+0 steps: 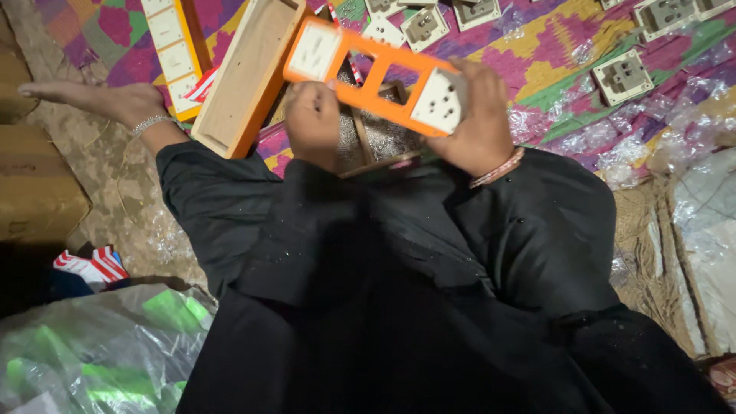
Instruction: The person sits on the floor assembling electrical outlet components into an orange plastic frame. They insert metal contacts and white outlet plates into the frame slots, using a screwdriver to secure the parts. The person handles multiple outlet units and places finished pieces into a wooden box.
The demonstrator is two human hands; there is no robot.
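Both my hands hold a long orange plastic frame [369, 86] tilted over my lap. A white switch module [314, 50] sits in its left end and a white socket module [438, 100] in its right end; the middle slots are empty. My left hand [313, 123] is a closed fist against the frame's lower edge near the left end. My right hand [481, 126], with a beaded bracelet at the wrist, wraps the right end around the socket module. What else the left fist may hold is hidden.
A pale wooden box [245, 77] lies beside a second orange strip of white switches [172, 46]. A small tray of shiny bits [379, 139] sits under the frame. Loose socket modules [622, 77] and clear wrappers [613, 146] cover the colourful mat. My bare foot [100, 100] and cardboard boxes [31, 184] are left.
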